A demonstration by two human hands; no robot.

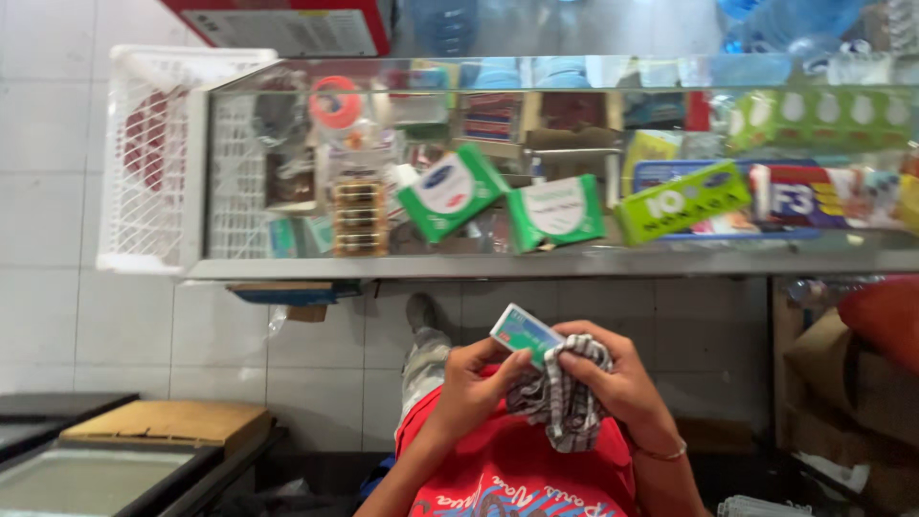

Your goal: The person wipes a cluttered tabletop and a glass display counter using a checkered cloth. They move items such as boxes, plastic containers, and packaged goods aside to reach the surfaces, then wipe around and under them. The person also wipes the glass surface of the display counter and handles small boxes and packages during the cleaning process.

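A: Visibility first. What can't be resolved?

B: Both forearms run off the bottom edge. Through the glass-topped display counter [536, 260], beyond the hands, reflections blur most of the contents. The grey-and-white checked cloth [565, 397] hides the right palm and the lower end of the small flat teal-and-white cardboard box [524, 333].

A: Hand pose?

B: Left hand [474, 383]: fingers curled, thumb and fingertips pinched on the small box's near edge, wrist bent upward. Right hand [622, 383]: closed round the bunched cloth, fingers wrapped over its top, pressing it against the box's right side. A thin bracelet [661, 450] sits on the right wrist. The box is tilted, held between the two hands, above the red printed shirt [517, 474] and just short of the counter's front edge.

A: Containers?

B: Inside the counter, directly beyond the hands: two green-and-white cardboard boxes [450, 191] lying askew, side by side. Beyond and right of the right hand: a lime-green long box [682, 201]. Beyond and left of the left hand: a stack of small brown packets [359, 218]. Far left of the left hand, a white plastic lattice crate [148, 158] butts against the counter's end; contents are dark red, not identifiable.
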